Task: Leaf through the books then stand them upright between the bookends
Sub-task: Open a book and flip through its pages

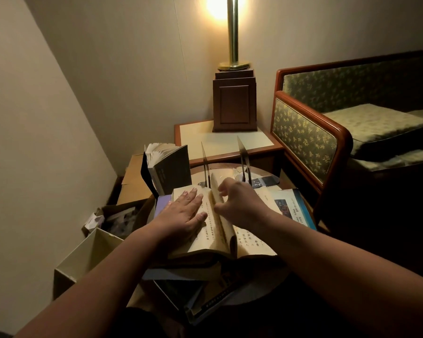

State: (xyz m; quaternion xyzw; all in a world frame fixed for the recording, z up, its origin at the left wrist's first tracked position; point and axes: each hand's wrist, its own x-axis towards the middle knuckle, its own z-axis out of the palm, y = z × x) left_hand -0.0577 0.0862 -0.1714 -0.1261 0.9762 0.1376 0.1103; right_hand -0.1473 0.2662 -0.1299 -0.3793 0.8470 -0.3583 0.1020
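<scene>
Book [171,167] upright beside bookends [242,153], lamp [234,103] behind

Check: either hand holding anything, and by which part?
Right hand pinches raised pages of the open book by their free edge; left hand only presses flat on its left page.

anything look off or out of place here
Yes: the dark book stands upright left of the left bookend, outside the pair, its pages splayed. The gap between that bookend and the right bookend holds no book. Below the open book, other books lie in a skewed pile.
</scene>
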